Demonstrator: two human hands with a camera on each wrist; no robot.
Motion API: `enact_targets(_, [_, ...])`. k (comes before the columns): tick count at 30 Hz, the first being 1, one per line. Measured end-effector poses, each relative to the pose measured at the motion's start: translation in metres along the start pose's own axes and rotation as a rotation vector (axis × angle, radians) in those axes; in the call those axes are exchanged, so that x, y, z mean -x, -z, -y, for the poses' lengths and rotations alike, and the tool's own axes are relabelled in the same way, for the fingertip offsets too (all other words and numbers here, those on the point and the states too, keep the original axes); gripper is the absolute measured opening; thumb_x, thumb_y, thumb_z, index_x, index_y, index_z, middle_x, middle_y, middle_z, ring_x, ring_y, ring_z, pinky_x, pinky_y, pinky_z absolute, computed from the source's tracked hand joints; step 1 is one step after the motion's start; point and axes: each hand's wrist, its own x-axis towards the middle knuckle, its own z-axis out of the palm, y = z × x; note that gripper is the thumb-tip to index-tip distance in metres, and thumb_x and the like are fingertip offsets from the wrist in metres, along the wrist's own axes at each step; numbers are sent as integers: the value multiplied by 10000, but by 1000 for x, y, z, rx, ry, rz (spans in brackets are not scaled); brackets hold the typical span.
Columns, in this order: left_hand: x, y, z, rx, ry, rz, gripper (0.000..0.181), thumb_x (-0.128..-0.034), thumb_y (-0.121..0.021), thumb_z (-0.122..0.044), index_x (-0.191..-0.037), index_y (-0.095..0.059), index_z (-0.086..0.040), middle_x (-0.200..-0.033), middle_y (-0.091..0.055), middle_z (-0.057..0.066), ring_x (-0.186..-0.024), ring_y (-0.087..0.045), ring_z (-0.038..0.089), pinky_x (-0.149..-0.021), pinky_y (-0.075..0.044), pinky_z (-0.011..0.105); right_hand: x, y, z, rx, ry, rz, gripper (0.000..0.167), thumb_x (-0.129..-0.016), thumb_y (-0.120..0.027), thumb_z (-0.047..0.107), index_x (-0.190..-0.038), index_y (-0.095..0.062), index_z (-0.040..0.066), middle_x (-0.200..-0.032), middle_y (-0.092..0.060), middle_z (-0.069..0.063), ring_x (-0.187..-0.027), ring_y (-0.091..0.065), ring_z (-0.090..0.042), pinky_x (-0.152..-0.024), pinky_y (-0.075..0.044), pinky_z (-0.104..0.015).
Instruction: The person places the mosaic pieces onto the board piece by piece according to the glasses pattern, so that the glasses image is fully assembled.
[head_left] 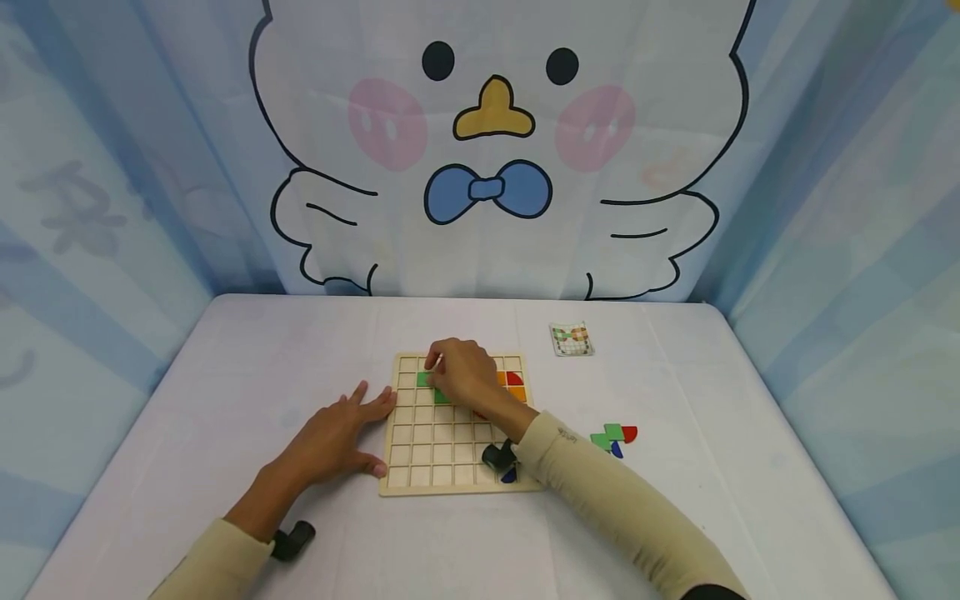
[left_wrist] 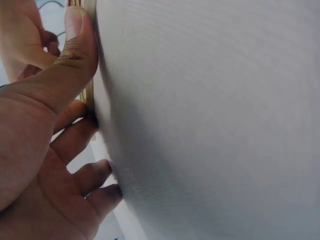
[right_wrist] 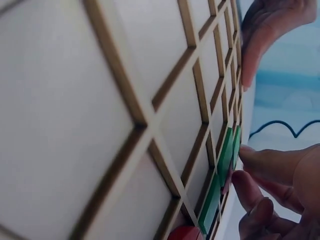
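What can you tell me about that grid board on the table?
The grid board looks like pale wood, squarish, with a rim and thin raised strips forming square cells. It lies flat on the white table. Coloured pieces sit in some cells. The left hand touches its left edge; the right hand is above, hiding part.

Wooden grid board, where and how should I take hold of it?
Probably by its left and right edges, one hand from each side: the board lies flat on the table, and its straight outer edges seem easiest to grasp. The left hand touches the left edge; the right sleeve crosses over the right.
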Motion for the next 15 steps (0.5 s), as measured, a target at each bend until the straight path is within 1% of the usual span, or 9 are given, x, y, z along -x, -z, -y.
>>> enact_targets(4, [-1,-1,-1,-4,12,3,1168,-691,-954,-489,-1663,-363,-224,-1698,-287,331,-1429,-388,702,-1129,-431,724,7,7,-4,-37,-6,2,122,-934,-838,238,-1032,-767,223,-899,-749,53,-752,-654,-117,-623,-516,-298])
enact_targets(7, [-2,0,-2,-7,13,2,1169,-692,-953,-491,-1664,-360,-226,-1702,-285,323,-1436,-384,697,-1134,-424,726,15,15,-6,-70,1,-9,126,-936,-834,228,-1042,-768,208,-911,-759,41,-782,-663,-135,-625,-515,-305])
enact_targets(11, [-3,-1,-1,-10,19,3,1165,-699,-954,-480,-1665,-354,-226,-1706,-280,314,-1444,-376,692,-1137,-416,733,26,24,-9,-115,28,-37,131,-932,-833,202,-1043,-767,181,-895,-756,22,-789,-660,-166,-591,-501,-310])
enact_targets(15, [-3,-2,-1,-13,36,6,1165,-702,-962,-460,-1665,-349,-228,-1711,-276,306,-1453,-370,686,-1141,-413,735,37,30,-13,-119,49,-58,143,-929,-836,193,-1054,-774,165,-892,-758,12,-799,-665,-172,-563,-497,-300])
